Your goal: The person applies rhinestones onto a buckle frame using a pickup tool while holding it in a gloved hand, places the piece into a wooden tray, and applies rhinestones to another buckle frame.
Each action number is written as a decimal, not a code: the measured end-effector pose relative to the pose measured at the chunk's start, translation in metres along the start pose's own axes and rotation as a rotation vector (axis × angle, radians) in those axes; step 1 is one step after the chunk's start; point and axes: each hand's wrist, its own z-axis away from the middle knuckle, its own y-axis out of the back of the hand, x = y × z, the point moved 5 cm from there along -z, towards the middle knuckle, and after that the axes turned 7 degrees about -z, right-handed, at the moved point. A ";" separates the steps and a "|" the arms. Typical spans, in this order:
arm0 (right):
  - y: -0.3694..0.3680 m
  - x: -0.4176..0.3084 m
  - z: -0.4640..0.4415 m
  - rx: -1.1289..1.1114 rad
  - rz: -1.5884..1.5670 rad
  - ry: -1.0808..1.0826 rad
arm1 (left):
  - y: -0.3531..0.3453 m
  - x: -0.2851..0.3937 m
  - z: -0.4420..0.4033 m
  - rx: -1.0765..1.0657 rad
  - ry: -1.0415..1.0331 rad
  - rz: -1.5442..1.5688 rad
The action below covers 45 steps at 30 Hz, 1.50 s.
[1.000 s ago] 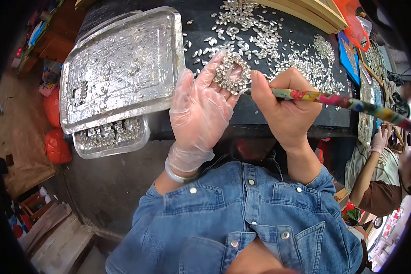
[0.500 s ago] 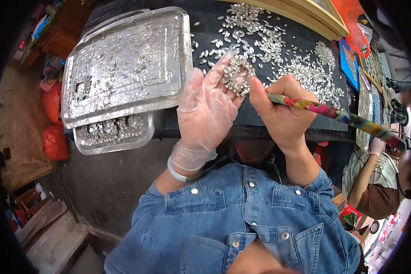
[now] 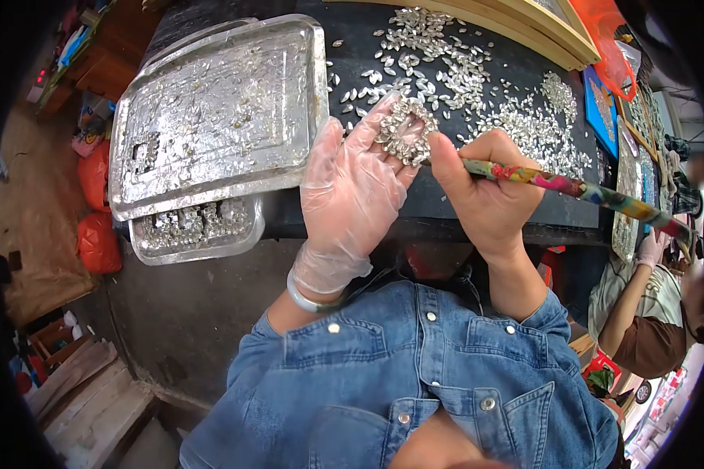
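Observation:
In a clear plastic glove, my left hand [image 3: 352,187] is turned palm up over the table's front edge. A ring-shaped piece covered in clear rhinestones [image 3: 399,148] rests on its fingers, with the thumb apart to the left. My bare right hand [image 3: 489,184] is closed round a long stick-like tool with a multicoloured patterned handle [image 3: 579,190]. The tool's working tip is hidden behind my thumb, close to the ring's right side. Loose pointed-oval rhinestones [image 3: 477,78] lie scattered over the black table behind both hands.
Left of my hands a clear plastic tray [image 3: 211,117] lies over another tray [image 3: 250,242] holding rhinestone pieces. A wooden frame [image 3: 547,31] stands along the back edge, beside a red plastic bag [image 3: 602,55]. At the right, another person [image 3: 637,301] works with a gloved hand.
The stick's handle has shifted slightly at my right hand. My left hand and the ring have barely moved. The other person's gloved hand has moved up a little.

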 end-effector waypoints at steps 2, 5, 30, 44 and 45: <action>0.001 0.000 0.000 0.003 -0.017 -0.003 | 0.000 0.000 0.000 0.000 0.001 0.007; 0.003 0.001 0.001 -0.006 -0.081 -0.104 | 0.002 0.001 0.000 0.000 -0.001 0.009; 0.008 0.025 0.000 0.143 -0.439 -0.464 | 0.004 0.002 0.001 0.037 -0.024 0.020; 0.030 0.055 -0.019 0.019 -0.293 -0.564 | 0.009 0.002 0.002 0.121 -0.274 -0.064; 0.028 0.054 -0.019 -0.013 -0.263 -0.528 | 0.008 0.003 0.002 0.155 -0.302 -0.120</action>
